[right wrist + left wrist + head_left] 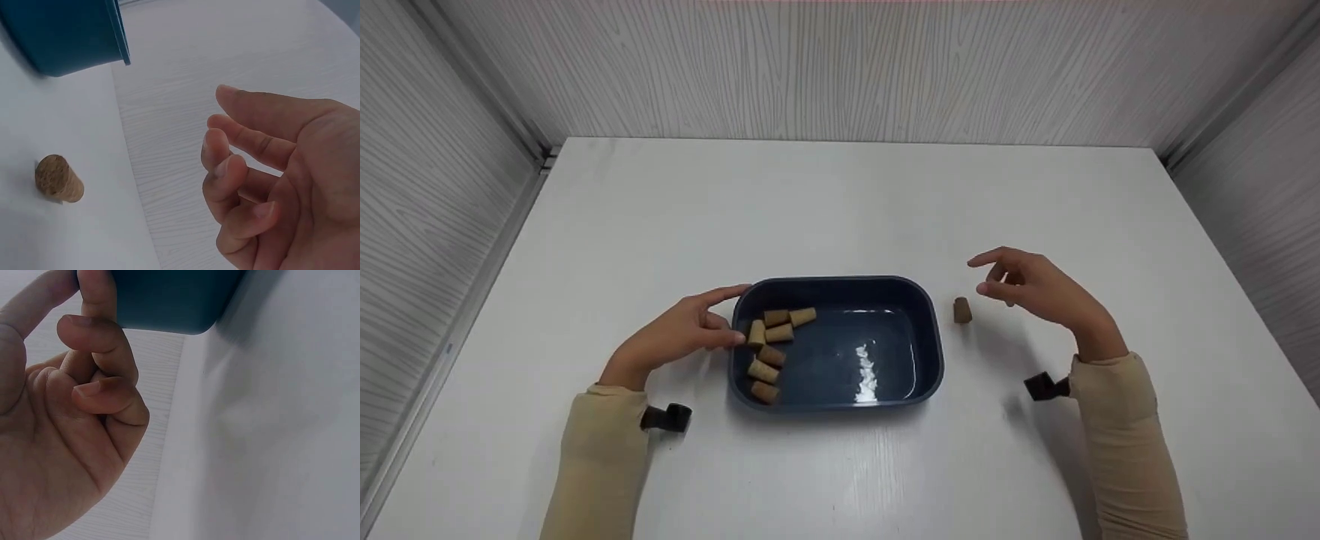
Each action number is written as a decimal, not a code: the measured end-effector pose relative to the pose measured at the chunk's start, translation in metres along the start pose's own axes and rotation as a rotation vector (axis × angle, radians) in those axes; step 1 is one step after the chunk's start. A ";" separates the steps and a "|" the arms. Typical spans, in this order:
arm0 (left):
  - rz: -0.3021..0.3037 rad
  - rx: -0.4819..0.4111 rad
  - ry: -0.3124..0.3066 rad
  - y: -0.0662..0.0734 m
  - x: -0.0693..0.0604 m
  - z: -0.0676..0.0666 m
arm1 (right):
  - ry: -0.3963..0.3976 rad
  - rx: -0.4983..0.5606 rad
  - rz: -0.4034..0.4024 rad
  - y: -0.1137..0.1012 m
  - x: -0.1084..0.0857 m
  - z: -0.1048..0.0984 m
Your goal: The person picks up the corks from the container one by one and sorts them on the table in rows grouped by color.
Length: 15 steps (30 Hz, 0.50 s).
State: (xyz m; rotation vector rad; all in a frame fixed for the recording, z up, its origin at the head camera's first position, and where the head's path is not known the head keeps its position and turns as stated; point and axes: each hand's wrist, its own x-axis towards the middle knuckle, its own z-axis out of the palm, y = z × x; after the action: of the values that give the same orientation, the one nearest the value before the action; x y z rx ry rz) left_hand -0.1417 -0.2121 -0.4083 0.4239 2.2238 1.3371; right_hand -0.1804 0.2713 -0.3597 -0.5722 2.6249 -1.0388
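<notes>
A dark blue rectangular tub (840, 409) stands on the white table, with several tapered cork stoppers (763, 371) gathered at its left end. My left hand (679, 334) holds the tub's left side, thumb over the rim and a finger against the outer wall in the left wrist view. The other left fingers curl toward the palm. One darker cork stopper (962, 310) stands on the table right of the tub. Up and to the right of it hovers my right hand (1039, 289), fingers loosely bent and nothing between them; the right wrist view shows this cork (59, 179) apart from the fingertips.
The white table (840, 210) reaches back to a wood-grain panel (840, 71). Similar side walls (442, 165) flank it on the left and right. A black wrist mount (667, 418) sticks out inward from each sleeve, close to the tabletop.
</notes>
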 end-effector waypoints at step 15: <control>0.004 0.002 0.002 0.000 0.001 0.001 | -0.083 -0.034 -0.123 -0.057 0.025 0.011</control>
State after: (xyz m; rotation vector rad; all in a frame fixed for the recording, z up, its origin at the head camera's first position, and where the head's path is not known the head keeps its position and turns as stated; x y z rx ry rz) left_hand -0.1422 -0.2113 -0.4087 0.4279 2.2280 1.3378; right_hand -0.1835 0.2161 -0.3300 -0.7763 2.5664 -0.9842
